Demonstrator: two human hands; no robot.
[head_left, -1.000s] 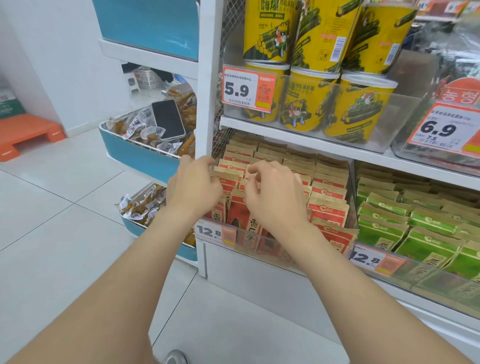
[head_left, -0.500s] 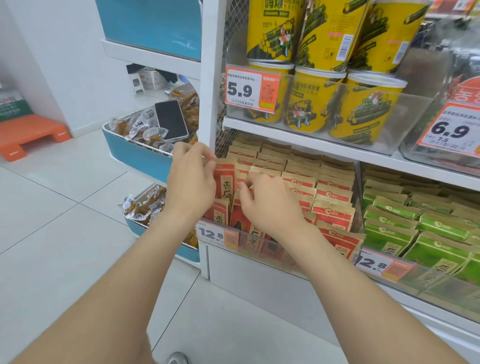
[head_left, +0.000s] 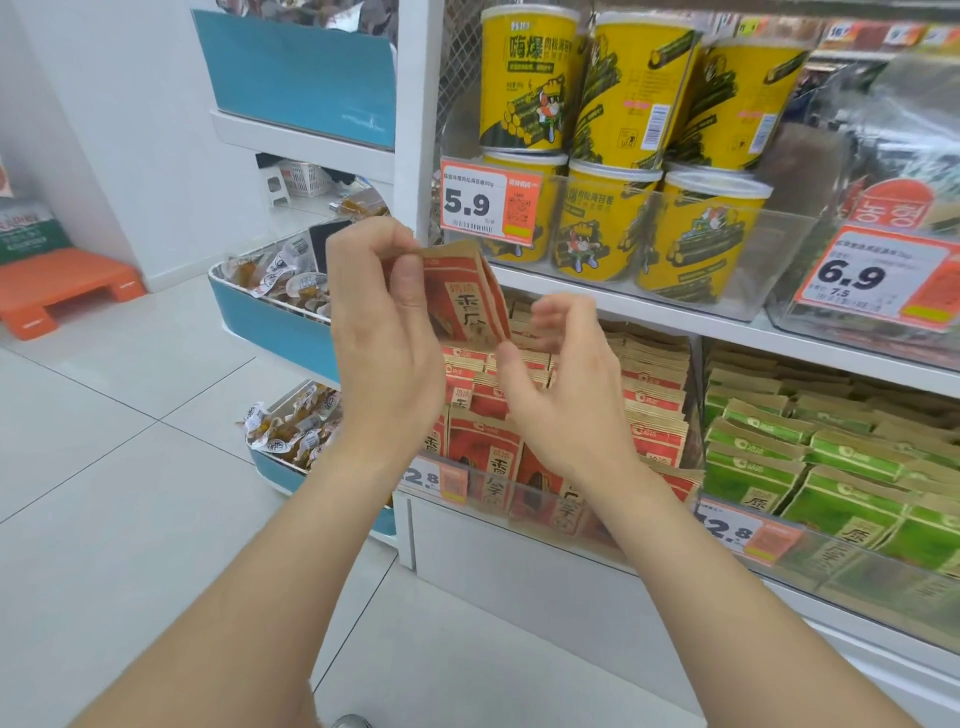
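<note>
My left hand (head_left: 382, 332) pinches two or three red snack packets (head_left: 462, 299) by their top edge and holds them lifted above the lower shelf. My right hand (head_left: 563, 387) hovers just to the right of them with its fingers loosely curled, holding nothing; its thumb is close to the packets' lower corner. Below both hands, rows of the same red packets (head_left: 654, 410) stand in the lower shelf compartment behind a clear front rail (head_left: 519, 499).
Green packets (head_left: 810, 467) fill the compartment to the right. Yellow tubs (head_left: 602, 218) stand on the shelf above, behind price tags. Blue bins (head_left: 270, 322) of wrapped snacks stick out at the left, with a phone on one. An orange step (head_left: 67, 286) sits on the tiled floor.
My left hand has pulled the red packets up out of the row and lifted them clear. My right hand has come off the packets and drawn back.
</note>
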